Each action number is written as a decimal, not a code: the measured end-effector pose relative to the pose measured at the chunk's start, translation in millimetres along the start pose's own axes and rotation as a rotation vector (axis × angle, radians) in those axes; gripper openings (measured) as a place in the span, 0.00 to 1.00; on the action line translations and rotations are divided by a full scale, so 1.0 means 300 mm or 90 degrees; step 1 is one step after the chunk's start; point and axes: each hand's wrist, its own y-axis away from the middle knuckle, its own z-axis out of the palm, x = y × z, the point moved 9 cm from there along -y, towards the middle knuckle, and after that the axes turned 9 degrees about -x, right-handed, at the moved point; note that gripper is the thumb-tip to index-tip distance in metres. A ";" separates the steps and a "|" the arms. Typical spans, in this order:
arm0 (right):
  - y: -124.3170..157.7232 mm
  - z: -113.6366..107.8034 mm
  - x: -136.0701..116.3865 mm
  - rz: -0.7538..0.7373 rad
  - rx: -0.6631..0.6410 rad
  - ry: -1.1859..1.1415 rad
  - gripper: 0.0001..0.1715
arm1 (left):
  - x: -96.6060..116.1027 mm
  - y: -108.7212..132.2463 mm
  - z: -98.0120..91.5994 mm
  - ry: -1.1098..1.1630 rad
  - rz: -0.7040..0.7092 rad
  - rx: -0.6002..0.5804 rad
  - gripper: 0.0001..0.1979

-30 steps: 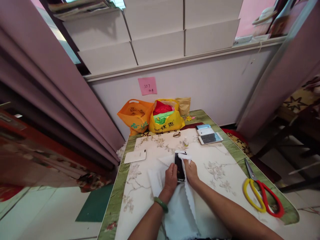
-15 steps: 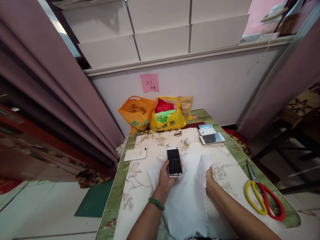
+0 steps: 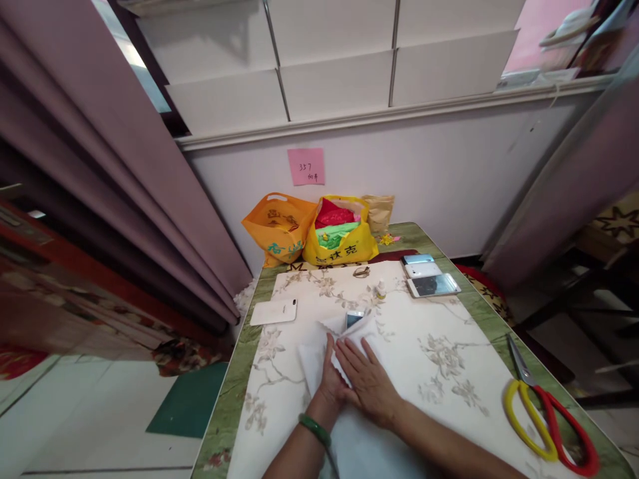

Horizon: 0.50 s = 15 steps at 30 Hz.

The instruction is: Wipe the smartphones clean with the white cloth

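A smartphone (image 3: 354, 320) is mostly covered by a white cloth (image 3: 310, 362); only its top end shows. My left hand (image 3: 330, 380), with a green bangle on the wrist, grips the phone from the left side, its thumb along the cloth's edge and its other fingers hidden. Flat across the folded cloth over the phone lies my right hand (image 3: 370, 382), fingers stretched out. The cloth's lower part hangs down beneath both wrists.
At left is a white phone (image 3: 273, 312); at right lie several phones, including a larger one (image 3: 433, 286). A small bottle (image 3: 381, 289), glasses (image 3: 361, 271) and scissors (image 3: 536, 406) rest on the table. Behind stand an orange bag (image 3: 278, 229) and yellow bag (image 3: 342, 233).
My right hand has moved left, bringing the cloth's right side over the phone's screen. Its fingers now lie flat on top. The view has shifted slightly.
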 end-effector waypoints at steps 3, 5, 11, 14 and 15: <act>-0.013 0.015 0.011 -0.002 -0.029 0.094 0.44 | 0.000 -0.010 -0.005 0.007 -0.001 -0.016 0.20; -0.032 0.005 0.035 0.005 -0.034 0.100 0.42 | -0.002 -0.023 0.013 0.025 -0.003 -0.056 0.21; -0.103 -0.003 0.113 0.055 -0.051 0.068 0.37 | 0.002 -0.034 0.066 0.047 0.000 -0.160 0.21; -0.117 0.003 0.165 0.100 -0.031 0.069 0.37 | -0.005 -0.026 0.080 0.000 -0.015 -0.171 0.23; -0.114 0.004 0.189 0.121 -0.020 0.071 0.37 | -0.007 -0.023 0.090 -0.014 -0.018 -0.179 0.24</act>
